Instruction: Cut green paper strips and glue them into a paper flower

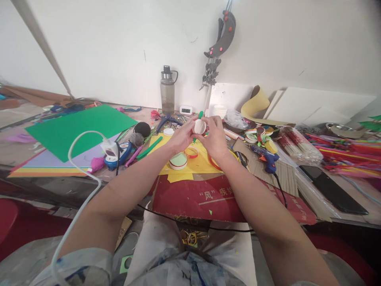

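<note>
My left hand [183, 137] and my right hand [216, 139] grip a small white round cup-like piece [200, 127] between their fingers, above the work surface. A green strip [201, 114] sticks up just behind it; whether it is attached I cannot tell. Below the hands lies yellow sheet material [162, 169]. On it rest a round piece with a pale green top and a red-striped rim [177, 160] and an orange ring [191, 152]. A loose green strip [149, 148] lies left of my left hand.
At left are a large green sheet [80, 129], a blue power strip [119, 155] and a white cable [77, 210]. A water bottle [168, 93] stands behind. Rightward lie a blue hot glue gun [270, 161], a black phone [333, 190] and colourful pipe cleaners [348, 149]. A red board [190, 198] edges the front.
</note>
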Motion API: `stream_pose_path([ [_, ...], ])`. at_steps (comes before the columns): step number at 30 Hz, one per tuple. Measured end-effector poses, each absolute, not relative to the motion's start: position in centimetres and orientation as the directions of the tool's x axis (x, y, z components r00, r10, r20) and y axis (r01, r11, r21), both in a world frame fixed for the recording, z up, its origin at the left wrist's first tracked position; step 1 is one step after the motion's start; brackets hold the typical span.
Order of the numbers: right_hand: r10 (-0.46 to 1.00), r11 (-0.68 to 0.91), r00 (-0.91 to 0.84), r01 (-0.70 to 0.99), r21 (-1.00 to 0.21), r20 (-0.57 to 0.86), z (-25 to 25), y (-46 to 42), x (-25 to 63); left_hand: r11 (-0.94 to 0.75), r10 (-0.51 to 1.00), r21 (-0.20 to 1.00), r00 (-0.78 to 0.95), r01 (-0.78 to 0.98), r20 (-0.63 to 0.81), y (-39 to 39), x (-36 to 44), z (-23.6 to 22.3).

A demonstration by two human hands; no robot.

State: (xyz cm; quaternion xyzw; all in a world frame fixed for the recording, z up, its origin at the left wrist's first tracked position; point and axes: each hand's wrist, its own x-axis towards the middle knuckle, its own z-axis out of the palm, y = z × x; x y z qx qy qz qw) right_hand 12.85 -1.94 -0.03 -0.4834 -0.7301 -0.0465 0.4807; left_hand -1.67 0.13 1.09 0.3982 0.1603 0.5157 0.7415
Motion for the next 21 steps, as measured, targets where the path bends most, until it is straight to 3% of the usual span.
stream_pose_path([
  [21,0.583,0.604,-0.084,0.711,-0.362,0.808,-0.9,-1.4,13.0,0.226,0.889,0.723,0.442,-0.653,0.121,-0.6,-1.7,2.2],
])
